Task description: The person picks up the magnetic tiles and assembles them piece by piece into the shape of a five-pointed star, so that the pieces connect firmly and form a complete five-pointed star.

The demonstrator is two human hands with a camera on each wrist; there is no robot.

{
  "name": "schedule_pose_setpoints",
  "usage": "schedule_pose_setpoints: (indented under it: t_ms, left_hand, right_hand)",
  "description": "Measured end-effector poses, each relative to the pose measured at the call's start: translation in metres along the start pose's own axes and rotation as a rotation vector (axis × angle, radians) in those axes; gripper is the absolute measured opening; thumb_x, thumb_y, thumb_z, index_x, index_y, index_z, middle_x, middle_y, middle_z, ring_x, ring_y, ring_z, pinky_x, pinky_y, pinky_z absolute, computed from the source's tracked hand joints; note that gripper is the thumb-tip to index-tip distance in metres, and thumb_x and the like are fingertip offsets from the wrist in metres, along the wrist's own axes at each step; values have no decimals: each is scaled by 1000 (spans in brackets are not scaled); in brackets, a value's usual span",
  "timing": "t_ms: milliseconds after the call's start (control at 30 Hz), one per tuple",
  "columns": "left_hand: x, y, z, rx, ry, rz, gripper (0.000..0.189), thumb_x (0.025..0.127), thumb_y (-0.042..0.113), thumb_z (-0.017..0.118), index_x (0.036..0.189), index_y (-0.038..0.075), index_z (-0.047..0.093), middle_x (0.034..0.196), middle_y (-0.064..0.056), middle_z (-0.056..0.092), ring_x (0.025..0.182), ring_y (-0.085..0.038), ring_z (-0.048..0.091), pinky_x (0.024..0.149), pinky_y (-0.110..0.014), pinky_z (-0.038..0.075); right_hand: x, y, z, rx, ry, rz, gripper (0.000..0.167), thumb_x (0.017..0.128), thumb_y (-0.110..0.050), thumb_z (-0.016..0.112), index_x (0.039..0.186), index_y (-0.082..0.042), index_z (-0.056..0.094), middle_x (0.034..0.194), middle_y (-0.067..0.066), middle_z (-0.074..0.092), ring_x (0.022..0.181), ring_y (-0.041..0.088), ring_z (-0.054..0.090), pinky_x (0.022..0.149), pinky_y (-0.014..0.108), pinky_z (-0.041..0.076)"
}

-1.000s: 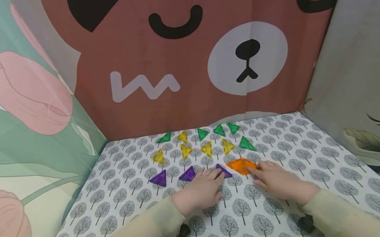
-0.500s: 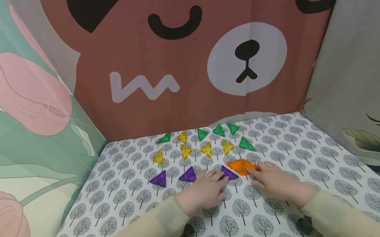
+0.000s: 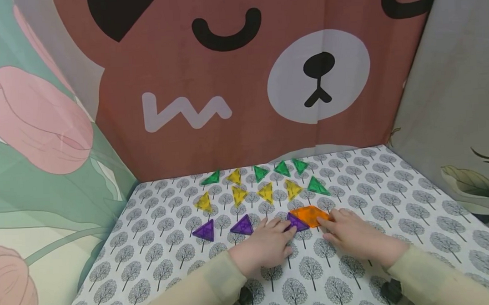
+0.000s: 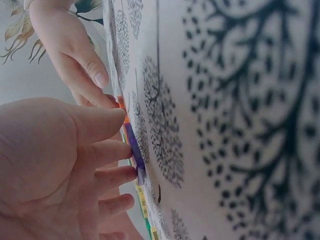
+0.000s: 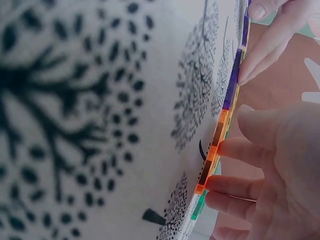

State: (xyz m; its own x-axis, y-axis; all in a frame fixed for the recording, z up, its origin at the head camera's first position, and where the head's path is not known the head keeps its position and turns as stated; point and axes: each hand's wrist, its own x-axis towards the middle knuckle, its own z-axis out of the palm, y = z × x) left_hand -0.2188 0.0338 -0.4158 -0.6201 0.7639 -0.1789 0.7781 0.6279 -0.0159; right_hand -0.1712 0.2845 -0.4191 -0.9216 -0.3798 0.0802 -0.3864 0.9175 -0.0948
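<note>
In the head view my left hand (image 3: 266, 245) reaches over a purple triangular magnetic tile (image 3: 298, 221), its extended fingertips resting on it. Its long side lies against the lower left of an orange diamond-shaped piece (image 3: 308, 214). My right hand (image 3: 356, 235) touches the orange piece from the right with outstretched fingers. The left wrist view shows the purple tile (image 4: 133, 145) edge-on, lying flat under the fingertips. From the right wrist, the orange piece (image 5: 212, 152) and the purple tile (image 5: 232, 82) meet end to end.
Two more purple triangles, one at the far left (image 3: 204, 230) and one beside my left hand (image 3: 242, 225), lie in the same row. Behind them are several yellow tiles (image 3: 266, 193) and green tiles (image 3: 318, 185). A bear-print curtain (image 3: 227, 144) stands at the back of the tree-print cloth (image 3: 159, 274).
My left hand has slid the purple tile to the right, closing the gap to the orange piece. My right hand has stayed nearly still on the orange piece.
</note>
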Motion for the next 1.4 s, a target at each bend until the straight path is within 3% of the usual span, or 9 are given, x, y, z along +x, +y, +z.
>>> schedule_pose_setpoints:
  t_ms: [233, 400, 533, 667, 767, 900, 1033, 1167, 1400]
  left_hand:
    - [-24, -13, -5, -70, 20, -35, 55, 103, 39, 48, 154, 21, 36, 161, -3, 25, 147, -26, 20, 118, -53, 14]
    - [-53, -32, -5, -87, 26, -141, 53, 103, 34, 49, 153, 18, 40, 158, -11, 31, 145, -31, 25, 117, -55, 15]
    - [-71, -49, 2, -94, 50, -195, 53, 102, 33, 51, 150, 12, 44, 156, -15, 34, 143, -36, 29, 115, -58, 18]
    - [-81, -59, 5, -104, 62, -212, 53, 103, 32, 50, 149, 8, 43, 155, -16, 35, 142, -36, 31, 114, -59, 19]
    - [-84, -62, 5, -111, 61, -218, 53, 102, 31, 51, 149, 7, 43, 155, -15, 36, 141, -36, 32, 114, -59, 19]
    - [-85, -64, 5, -102, 53, -218, 52, 102, 29, 51, 149, 8, 44, 154, -13, 37, 141, -36, 32, 114, -59, 20]
    - [-86, -65, 9, -79, 56, -199, 50, 103, 30, 51, 149, 10, 45, 154, -11, 38, 140, -35, 33, 114, -59, 22]
    - [-87, -58, 13, -31, 88, -141, 50, 102, 30, 53, 147, 12, 48, 150, -10, 43, 138, -32, 38, 112, -59, 26]
    - [-83, -33, 16, -13, 61, 1, 52, 102, 32, 51, 152, 21, 41, 156, -2, 35, 141, -28, 33, 114, -54, 25]
  right_hand:
    - [0, 1, 2, -18, -44, 33, 54, 97, -38, 62, 141, -8, 55, 105, 5, 54, 92, 19, 48, 83, 44, 46]
    - [-1, -2, 1, -49, -69, 67, 55, 96, -38, 64, 141, -7, 56, 102, 6, 52, 89, 21, 46, 82, 45, 44]
    - [-4, -9, -1, -51, -56, 85, 53, 96, -37, 62, 138, -5, 58, 112, 17, 57, 94, 27, 50, 88, 51, 45]
    - [-6, -14, -2, -46, -30, 90, 50, 97, -36, 61, 134, -3, 60, 110, 18, 58, 93, 28, 52, 89, 54, 47]
    - [-5, -14, -2, -33, -14, 87, 46, 98, -32, 61, 133, -3, 61, 97, 9, 56, 82, 19, 47, 77, 44, 49]
    - [-3, -9, -7, 52, -48, 99, 38, 97, -10, 60, 135, -5, 61, 89, 2, 55, 76, 16, 46, 67, 36, 46]
    - [-3, -4, -17, 186, -127, 144, 58, 86, 14, 53, 141, -5, 54, 109, 15, 63, 99, 32, 59, 86, 49, 51]
    - [-5, -2, -21, 279, -142, 160, 62, 85, 17, 47, 144, -1, 49, 134, 24, 55, 125, 47, 47, 103, 63, 36]
    - [-6, -1, -20, 306, -141, 157, 60, 88, 14, 45, 146, -1, 46, 138, 23, 53, 128, 48, 44, 105, 64, 32]
